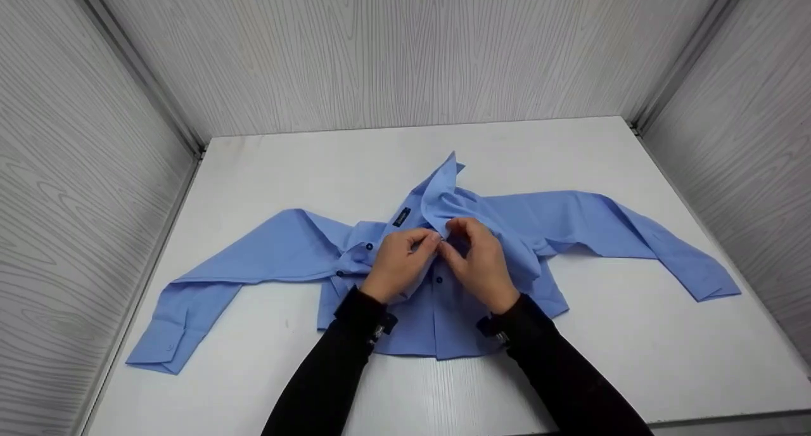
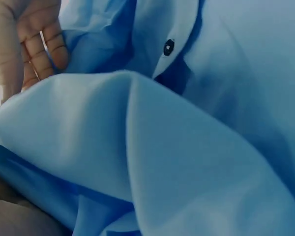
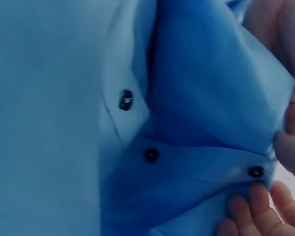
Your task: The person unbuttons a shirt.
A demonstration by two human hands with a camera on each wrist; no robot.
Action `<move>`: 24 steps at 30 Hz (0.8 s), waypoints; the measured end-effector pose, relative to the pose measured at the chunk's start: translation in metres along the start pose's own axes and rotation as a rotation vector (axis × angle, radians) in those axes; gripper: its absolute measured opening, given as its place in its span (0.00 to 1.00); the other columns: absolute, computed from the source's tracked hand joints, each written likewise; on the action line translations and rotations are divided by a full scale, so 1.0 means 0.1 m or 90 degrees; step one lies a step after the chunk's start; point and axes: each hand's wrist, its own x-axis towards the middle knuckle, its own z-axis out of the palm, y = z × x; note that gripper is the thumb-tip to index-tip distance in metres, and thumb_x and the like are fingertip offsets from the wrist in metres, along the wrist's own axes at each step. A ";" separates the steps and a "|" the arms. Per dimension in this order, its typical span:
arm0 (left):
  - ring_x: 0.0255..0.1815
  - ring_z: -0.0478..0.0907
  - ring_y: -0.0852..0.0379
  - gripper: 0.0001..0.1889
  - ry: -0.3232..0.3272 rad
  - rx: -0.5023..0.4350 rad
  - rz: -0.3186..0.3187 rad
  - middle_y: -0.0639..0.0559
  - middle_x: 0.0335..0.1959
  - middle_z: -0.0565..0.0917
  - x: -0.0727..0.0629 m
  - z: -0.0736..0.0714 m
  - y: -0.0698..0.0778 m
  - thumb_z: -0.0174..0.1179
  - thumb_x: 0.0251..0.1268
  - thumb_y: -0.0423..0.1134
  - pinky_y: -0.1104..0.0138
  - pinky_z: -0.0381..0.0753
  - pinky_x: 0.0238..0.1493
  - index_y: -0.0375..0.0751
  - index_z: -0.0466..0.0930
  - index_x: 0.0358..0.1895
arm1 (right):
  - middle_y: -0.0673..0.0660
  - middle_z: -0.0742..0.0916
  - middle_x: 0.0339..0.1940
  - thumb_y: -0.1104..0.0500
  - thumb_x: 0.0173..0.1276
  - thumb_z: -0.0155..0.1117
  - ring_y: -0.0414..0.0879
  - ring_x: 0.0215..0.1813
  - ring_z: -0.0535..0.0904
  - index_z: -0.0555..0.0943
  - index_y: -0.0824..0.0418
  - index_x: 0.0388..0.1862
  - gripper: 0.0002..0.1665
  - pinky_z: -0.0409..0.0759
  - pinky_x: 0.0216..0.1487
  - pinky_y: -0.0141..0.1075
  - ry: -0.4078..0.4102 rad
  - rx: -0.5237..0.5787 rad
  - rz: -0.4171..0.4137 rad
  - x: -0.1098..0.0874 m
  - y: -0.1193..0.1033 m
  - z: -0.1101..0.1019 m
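A light blue long-sleeved shirt (image 1: 532, 224) lies on the table with its sleeves spread to both sides. Its collar (image 1: 441, 181) stands up, with a dark label (image 1: 402, 217) inside the neck. At the front opening, below the collar, my left hand (image 1: 400, 262) pinches the shirt's edge between thumb and fingertips. Close against it, my right hand (image 1: 479, 265) pinches the cloth at the same spot. The fingertips hide what lies between them. Dark buttons show along the front edge, including a lower button (image 1: 439, 279) and another button (image 3: 151, 155) in the right wrist view.
The white table (image 1: 266, 372) carries the shirt. A pale wood-grain panel (image 1: 405, 56) rises behind it, and similar panels stand at both sides. The left cuff (image 1: 155, 353) lies near the table's left edge, the right cuff (image 1: 716, 287) near the right edge.
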 end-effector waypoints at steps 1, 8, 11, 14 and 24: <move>0.36 0.80 0.62 0.16 0.000 0.003 0.003 0.50 0.37 0.89 0.00 0.00 -0.01 0.57 0.85 0.46 0.69 0.77 0.44 0.43 0.92 0.51 | 0.64 0.88 0.51 0.59 0.76 0.72 0.55 0.57 0.87 0.81 0.68 0.57 0.18 0.86 0.59 0.48 0.010 -0.008 -0.004 0.00 0.00 0.01; 0.24 0.66 0.62 0.17 0.012 -0.007 0.022 0.55 0.21 0.68 0.01 0.02 -0.03 0.58 0.84 0.46 0.70 0.64 0.34 0.41 0.87 0.36 | 0.64 0.88 0.49 0.57 0.71 0.77 0.56 0.52 0.85 0.82 0.67 0.56 0.22 0.83 0.56 0.49 0.051 -0.107 -0.075 -0.01 0.04 0.07; 0.30 0.78 0.61 0.14 0.016 0.002 0.038 0.54 0.27 0.83 0.00 0.03 -0.01 0.61 0.82 0.45 0.70 0.74 0.38 0.41 0.91 0.40 | 0.64 0.88 0.50 0.60 0.70 0.76 0.57 0.53 0.85 0.82 0.68 0.56 0.21 0.82 0.58 0.50 0.072 -0.128 -0.105 -0.01 0.06 0.10; 0.44 0.88 0.57 0.12 0.023 0.027 0.040 0.50 0.44 0.93 0.00 0.05 0.01 0.64 0.80 0.43 0.65 0.85 0.48 0.42 0.93 0.50 | 0.64 0.89 0.49 0.63 0.72 0.73 0.58 0.53 0.86 0.82 0.68 0.55 0.16 0.82 0.59 0.51 0.097 -0.143 -0.117 -0.01 0.06 0.13; 0.32 0.88 0.54 0.12 0.066 0.080 -0.018 0.45 0.46 0.94 0.00 0.11 0.06 0.67 0.77 0.42 0.61 0.87 0.45 0.41 0.93 0.53 | 0.61 0.91 0.37 0.58 0.78 0.70 0.55 0.40 0.88 0.88 0.65 0.44 0.10 0.85 0.45 0.49 0.146 -0.160 -0.024 -0.03 0.02 0.16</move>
